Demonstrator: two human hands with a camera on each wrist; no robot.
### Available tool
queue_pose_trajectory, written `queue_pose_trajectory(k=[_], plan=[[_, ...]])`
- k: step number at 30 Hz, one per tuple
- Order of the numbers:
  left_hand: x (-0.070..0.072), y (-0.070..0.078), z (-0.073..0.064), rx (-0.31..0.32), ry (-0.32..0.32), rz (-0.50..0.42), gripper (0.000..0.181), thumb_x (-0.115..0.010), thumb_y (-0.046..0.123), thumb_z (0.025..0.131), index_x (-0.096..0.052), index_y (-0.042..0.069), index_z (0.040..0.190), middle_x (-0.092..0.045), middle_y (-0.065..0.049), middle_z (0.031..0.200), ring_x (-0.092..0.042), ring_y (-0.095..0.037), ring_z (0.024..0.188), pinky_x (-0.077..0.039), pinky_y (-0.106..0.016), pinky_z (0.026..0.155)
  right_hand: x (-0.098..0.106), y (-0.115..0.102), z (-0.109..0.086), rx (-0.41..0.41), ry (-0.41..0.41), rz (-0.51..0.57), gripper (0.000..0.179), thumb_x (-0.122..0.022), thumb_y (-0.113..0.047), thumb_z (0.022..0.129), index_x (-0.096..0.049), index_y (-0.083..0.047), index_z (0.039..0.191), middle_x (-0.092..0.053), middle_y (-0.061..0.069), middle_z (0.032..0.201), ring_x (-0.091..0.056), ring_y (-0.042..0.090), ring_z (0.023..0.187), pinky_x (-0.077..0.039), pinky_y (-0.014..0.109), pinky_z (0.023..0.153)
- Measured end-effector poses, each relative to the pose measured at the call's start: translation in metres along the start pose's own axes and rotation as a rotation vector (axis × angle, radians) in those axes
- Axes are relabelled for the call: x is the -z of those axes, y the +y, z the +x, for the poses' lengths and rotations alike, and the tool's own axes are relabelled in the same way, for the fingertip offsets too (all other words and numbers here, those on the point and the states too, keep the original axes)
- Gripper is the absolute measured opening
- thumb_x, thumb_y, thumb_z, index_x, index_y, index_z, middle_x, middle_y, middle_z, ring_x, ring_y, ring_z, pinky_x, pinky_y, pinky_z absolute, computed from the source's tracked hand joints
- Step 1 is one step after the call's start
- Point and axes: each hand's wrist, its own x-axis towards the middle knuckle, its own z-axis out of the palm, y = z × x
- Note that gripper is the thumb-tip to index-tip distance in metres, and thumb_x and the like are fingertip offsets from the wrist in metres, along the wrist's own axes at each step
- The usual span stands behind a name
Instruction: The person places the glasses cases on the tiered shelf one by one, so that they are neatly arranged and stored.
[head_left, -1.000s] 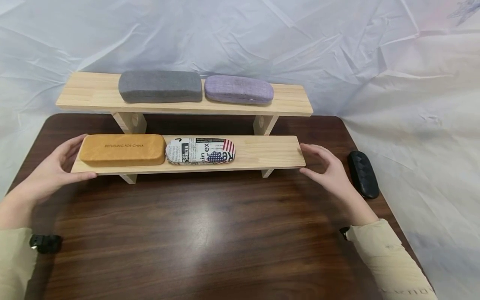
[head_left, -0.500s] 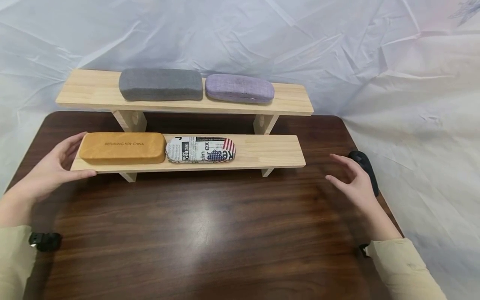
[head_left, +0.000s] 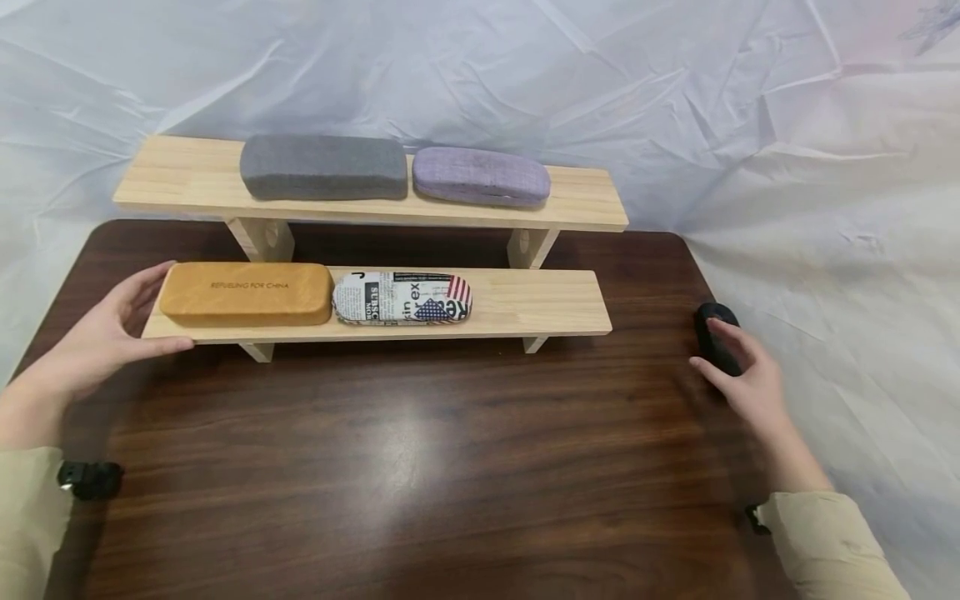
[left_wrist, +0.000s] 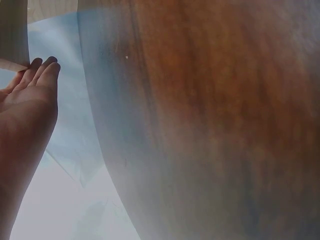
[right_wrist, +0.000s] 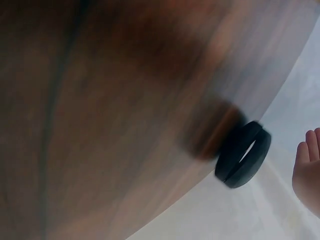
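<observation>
At the left end of the lower wooden shelf [head_left: 540, 304], my left hand [head_left: 105, 333] grips the board, thumb along the front edge and fingers by the back corner. Close to it on that shelf lies a mustard-yellow glasses case [head_left: 247, 296], with a newspaper-print glasses case [head_left: 401, 298] to its right. My right hand [head_left: 750, 383] is above the right edge of the table, thumb and fingers apart. Partly behind its fingers lies a black glasses case [head_left: 712, 337]. In the right wrist view a gap separates this black case [right_wrist: 243, 154] from the hand [right_wrist: 307, 172].
On the raised back shelf [head_left: 180, 179] sit a grey glasses case [head_left: 322, 171] and a lilac glasses case [head_left: 480, 177]. Both shelves stand on a dark brown wooden table [head_left: 420, 450]. Crumpled whitish sheeting [head_left: 825, 208] hangs behind and to the right.
My right hand has left the right end of the lower shelf and moved right to the black glasses case. The left hand stays at the shelf's left end.
</observation>
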Motion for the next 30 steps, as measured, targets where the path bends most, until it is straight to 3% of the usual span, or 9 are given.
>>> queue_pose_trajectory(k=[9,19,26,30], plan=[[0.000,0.001,0.001,0.018,0.000,0.012,0.107,-0.076,-0.001,0.096,-0.004,0.021,0.173,-0.008,-0.001,0.180,-0.025,0.006,0.149,-0.026,0.005,0.107,0.017,0.015,-0.005,-0.101,0.020,-0.073,0.064,-0.078,-0.001,0.094,-0.054,-0.001,0.153,-0.059,-0.028,0.137,-0.048,-0.019,0.123,-0.037,-0.002,0.104],[-0.001,0.002,0.000,0.034,0.000,0.024,0.108,-0.077,0.003,0.096,-0.002,0.022,0.173,-0.006,-0.003,0.181,-0.023,0.006,0.149,-0.025,0.006,0.105,0.031,0.022,-0.009,-0.211,0.003,-0.143,0.070,-0.076,-0.012,0.099,-0.043,-0.002,0.161,-0.052,0.000,0.162,-0.043,-0.016,0.135,-0.034,0.000,0.110],[0.000,0.002,0.000,0.026,0.004,0.025,0.108,-0.077,0.001,0.096,-0.004,0.022,0.173,-0.007,-0.001,0.181,-0.025,0.007,0.148,-0.026,0.006,0.105,0.035,0.028,-0.013,-0.244,0.001,-0.168,0.073,-0.076,-0.016,0.100,-0.040,-0.001,0.162,-0.047,-0.004,0.165,-0.041,-0.016,0.134,-0.031,-0.004,0.108],[0.000,0.001,0.000,0.011,0.005,0.021,0.108,-0.077,-0.001,0.095,-0.005,0.022,0.173,-0.010,0.000,0.180,-0.026,0.007,0.148,-0.028,0.005,0.104,0.037,0.031,-0.014,-0.276,-0.010,-0.190,0.076,-0.076,-0.020,0.100,-0.038,-0.002,0.163,-0.043,0.005,0.169,-0.041,-0.012,0.140,-0.030,-0.006,0.106]])
